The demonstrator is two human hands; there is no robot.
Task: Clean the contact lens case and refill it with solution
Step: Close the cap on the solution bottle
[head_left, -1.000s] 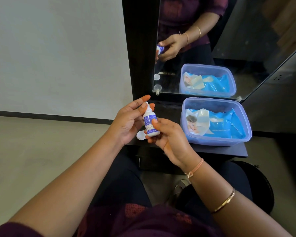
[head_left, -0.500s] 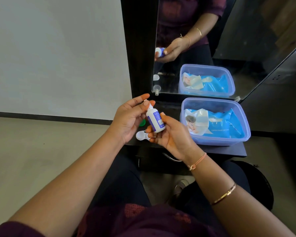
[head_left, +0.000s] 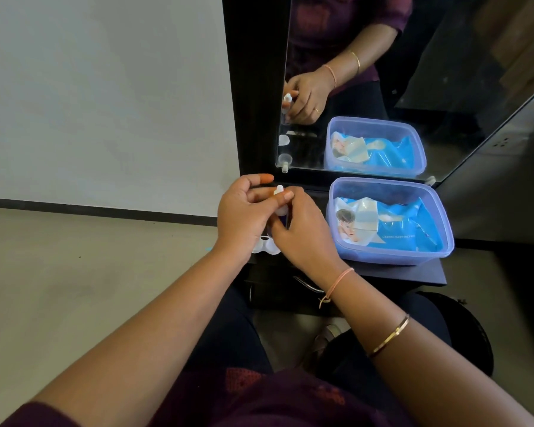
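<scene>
A small white solution bottle [head_left: 280,208] with a blue label stands upright between my hands, its white nozzle tip sticking out on top. My right hand [head_left: 305,235] grips the bottle's body from the right. My left hand [head_left: 239,217] curls its fingers against the bottle's top, forefinger stretched out above. Most of the bottle is hidden by the two hands. The white contact lens case [head_left: 264,245] lies on the dark shelf [head_left: 407,274], just below my hands, partly covered by them.
A clear blue-tinted plastic box [head_left: 389,257] holding a blue pack of wet wipes [head_left: 395,226] stands on the shelf to the right. A mirror [head_left: 413,87] behind it reflects the box and my hands. A white wall and a beige floor lie to the left.
My hands have closed together around the bottle, which went from tilted to upright. My left hand's fingers, spread before, now curl at the bottle's top.
</scene>
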